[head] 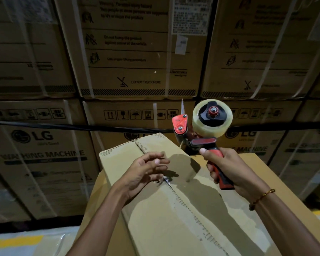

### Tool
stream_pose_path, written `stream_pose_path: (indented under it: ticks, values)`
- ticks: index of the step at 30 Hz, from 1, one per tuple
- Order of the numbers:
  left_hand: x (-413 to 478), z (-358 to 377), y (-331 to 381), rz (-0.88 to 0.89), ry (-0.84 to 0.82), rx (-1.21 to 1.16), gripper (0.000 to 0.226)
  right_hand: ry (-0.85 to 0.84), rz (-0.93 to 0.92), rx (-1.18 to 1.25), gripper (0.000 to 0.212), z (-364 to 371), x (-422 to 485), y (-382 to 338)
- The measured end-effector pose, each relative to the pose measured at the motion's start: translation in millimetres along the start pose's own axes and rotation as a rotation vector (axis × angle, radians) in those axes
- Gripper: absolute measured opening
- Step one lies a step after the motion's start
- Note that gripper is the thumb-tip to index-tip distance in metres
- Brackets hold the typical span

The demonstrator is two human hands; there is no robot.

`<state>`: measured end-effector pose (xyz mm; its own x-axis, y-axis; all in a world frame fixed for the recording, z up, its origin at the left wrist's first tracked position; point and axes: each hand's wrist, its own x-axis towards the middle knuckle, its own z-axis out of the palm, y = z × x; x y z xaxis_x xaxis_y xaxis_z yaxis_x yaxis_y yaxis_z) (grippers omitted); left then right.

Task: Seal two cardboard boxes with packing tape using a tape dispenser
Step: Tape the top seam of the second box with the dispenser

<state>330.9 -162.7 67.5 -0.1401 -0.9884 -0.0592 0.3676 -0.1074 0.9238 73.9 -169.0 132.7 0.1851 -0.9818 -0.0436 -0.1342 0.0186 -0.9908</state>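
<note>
A plain cardboard box [155, 215] lies in front of me, flaps closed, its centre seam running from the far edge toward me. It sits on a larger cardboard box [257, 174] beneath. My right hand [227, 170] grips the red and black handle of a tape dispenser [203, 130], lifted above the far right of the top box, with a roll of clear tape [212, 115] on it. My left hand [146, 170] hovers just over the seam with fingers loosely bent, holding nothing that I can see.
A wall of stacked washing machine cartons [127, 58] strapped with white bands rises close behind the boxes. A black strap [81, 126] runs across them. Plastic-wrapped sheets with yellow marks [22, 241] lie on the floor at lower left.
</note>
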Motion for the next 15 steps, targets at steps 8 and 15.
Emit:
stream_pose_path:
  ticks: [8, 15]
  values:
    - [15.6, 49.1, 10.8, -0.473, 0.071, -0.069, 0.090, 0.049, -0.125, -0.153, 0.019, 2.6, 3.2, -14.4]
    - [39.6, 52.9, 19.6, -0.471, 0.252, -0.289, 0.099, 0.080, -0.188, -0.282, 0.020, 5.9, 8.1, -7.1]
